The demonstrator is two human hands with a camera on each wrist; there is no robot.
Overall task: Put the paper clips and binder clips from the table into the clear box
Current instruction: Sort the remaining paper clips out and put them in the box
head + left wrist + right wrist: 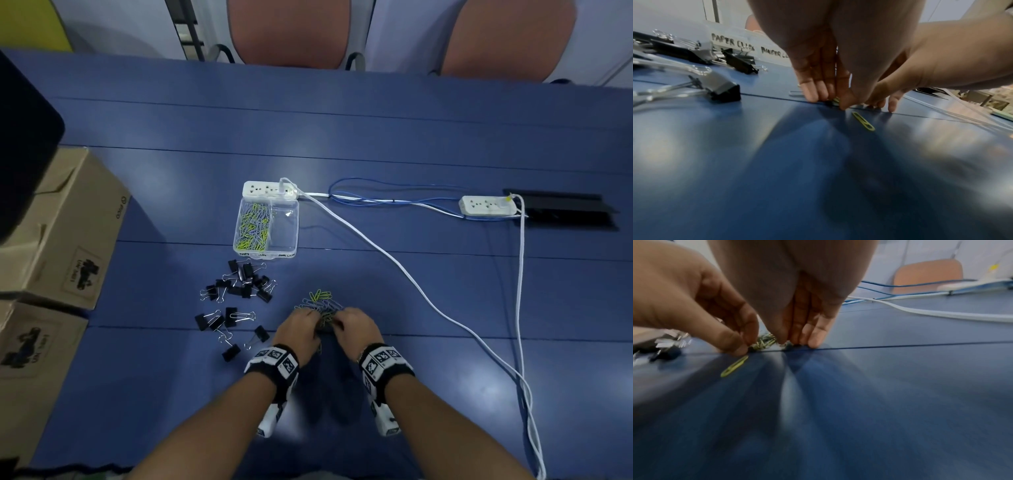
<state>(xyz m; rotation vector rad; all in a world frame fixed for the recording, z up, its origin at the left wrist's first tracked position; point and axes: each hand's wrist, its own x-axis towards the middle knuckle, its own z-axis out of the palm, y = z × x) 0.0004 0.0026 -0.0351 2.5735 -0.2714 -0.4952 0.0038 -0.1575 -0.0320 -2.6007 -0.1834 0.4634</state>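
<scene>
A heap of green and grey paper clips [320,303] lies on the blue table near its front. My left hand [317,320] and right hand [337,320] meet over the heap's near side, fingers curled down onto it. In the left wrist view my left hand [831,101] pinches clips between thumb and fingertips. My right hand [795,344] also pinches at the heap [764,342]. One green clip [863,121] lies loose just in front. Black binder clips [239,284] lie scattered to the left. The clear box [287,236] stands open behind, with paper clips in its left compartment.
A white power strip [269,189] touches the box's far side, and its white cable [394,267] runs down the right. A second strip [486,205] sits at the far right. Cardboard boxes [58,226] stand at the left edge.
</scene>
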